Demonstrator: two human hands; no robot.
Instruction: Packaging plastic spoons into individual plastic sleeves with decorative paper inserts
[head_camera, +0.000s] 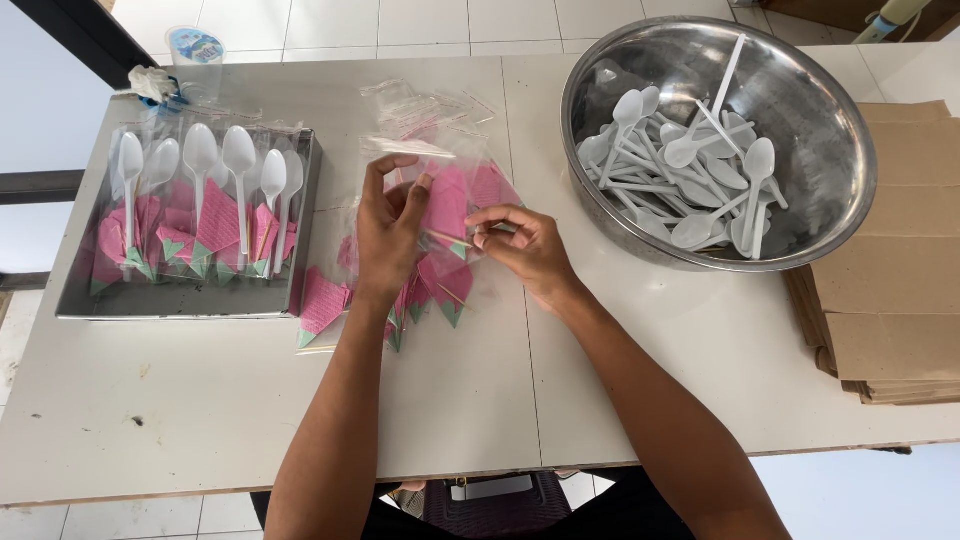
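My left hand (388, 228) holds up a small clear plastic bag (440, 170) by its mouth, above the middle of the white table (200, 400). My right hand (525, 245) pinches a thin wooden toothpick (447, 238) next to a folded pink napkin (447, 205) at the bag's opening. Under both hands lies a loose pile of pink folded napkins with green tips (325, 300). A heap of empty clear bags (420, 105) sits just beyond my hands.
A metal tray (75, 290) at the left holds several bagged sets of white spoon and pink napkin. A big steel bowl (845, 160) at the right holds several white plastic spoons (690, 150). Brown paper sheets (890, 300) are stacked at the right edge. A plastic cup (195, 50) stands far left.
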